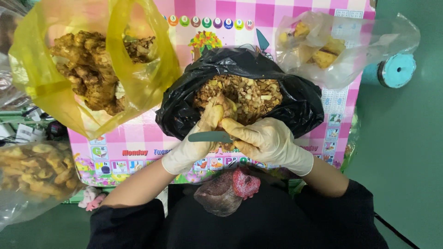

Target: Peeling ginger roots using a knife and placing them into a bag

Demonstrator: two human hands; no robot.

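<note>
Two gloved hands meet over the black plastic bag [295,108], right at the middle of the little pink-checked table [277,14]. The left hand [196,138] is wrapped around a piece of ginger [220,112], fingers curled up along it and holding it just above the bag's open mouth. The right hand [265,140] is closed on the handle of a knife [210,136], whose grey blade lies flat and points across toward the left wrist, just under the ginger. Both hands wear pale cream rubber gloves, bare forearms behind them, black sleeves pushed up.

Inside the black bag sits a heap of brown and tan peelings [251,94], right beneath the ginger. Up at the left, a yellow plastic bag [41,74] gapes open on a pile of knobbly unpeeled ginger roots [90,69]. At the far right of the table, a clear plastic bag [369,41] holds a few yellow peeled pieces [323,55]. Beside that bag, off the table's edge, lies a teal cylinder with a round end [397,70]. Down at the lower left, another clear bag [27,184] is packed with pale yellowish ginger. On the person's lap lies a crumpled clear wrapper with a red patch [228,191].
</note>
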